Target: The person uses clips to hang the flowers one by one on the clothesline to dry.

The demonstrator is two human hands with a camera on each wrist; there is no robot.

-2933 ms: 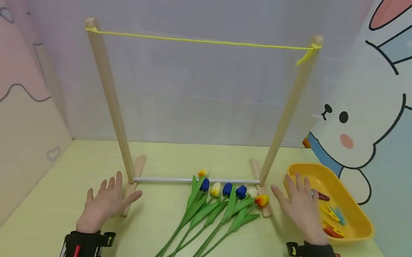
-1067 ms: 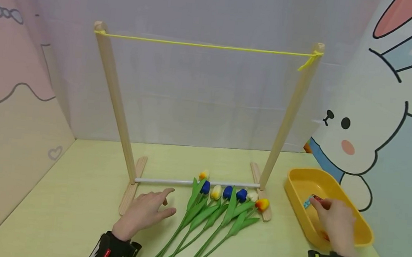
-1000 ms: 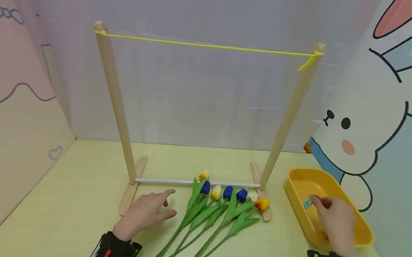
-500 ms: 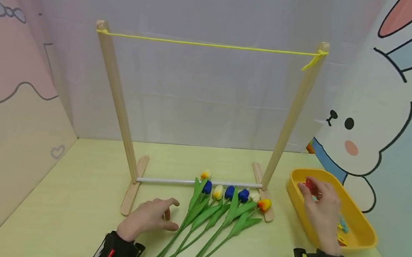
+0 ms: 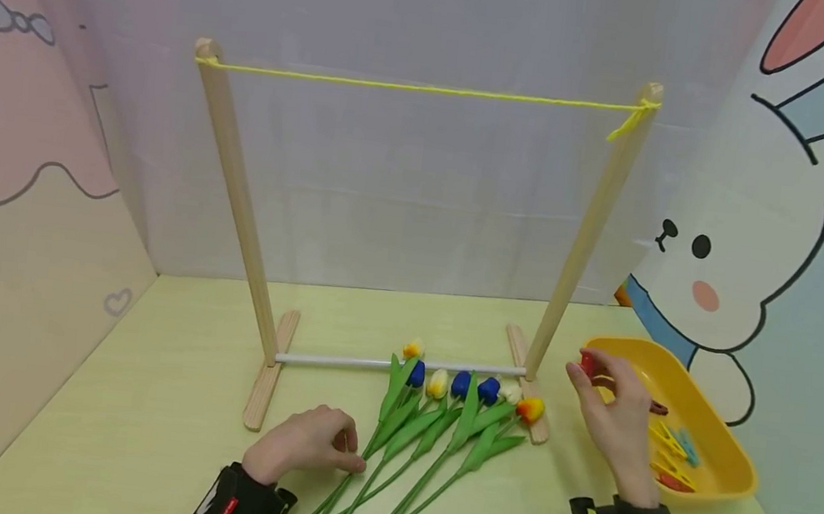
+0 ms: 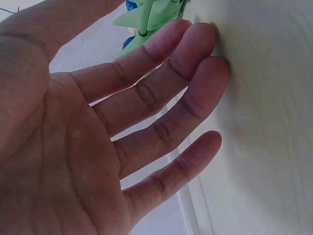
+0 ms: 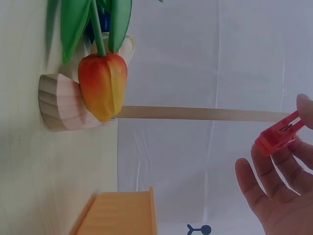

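Several artificial tulips (image 5: 436, 383) lie on the table, their green stems running toward the front. My left hand (image 5: 305, 444) is at the leftmost stems, its thumb tip over or against one of them. In the left wrist view, its fingers (image 6: 166, 127) bend loosely with the tips at the tabletop, and no stem shows within them. A red clothespin (image 7: 275, 141) is pinched in my right hand (image 5: 618, 413), raised beside the left rim of the yellow tray (image 5: 729, 433).
A wooden frame stands behind the tulips, with a left post (image 5: 238, 188), a right post (image 5: 596, 226) and a white bottom bar (image 5: 333, 361). Across its top runs a yellow string (image 5: 430, 88). Several more clothespins (image 5: 667, 439) lie in the tray.
My right hand picked the red clothespin from the tray and moved left with it, past the rim. My left hand moved right and down to the stems, its fingers bending more.
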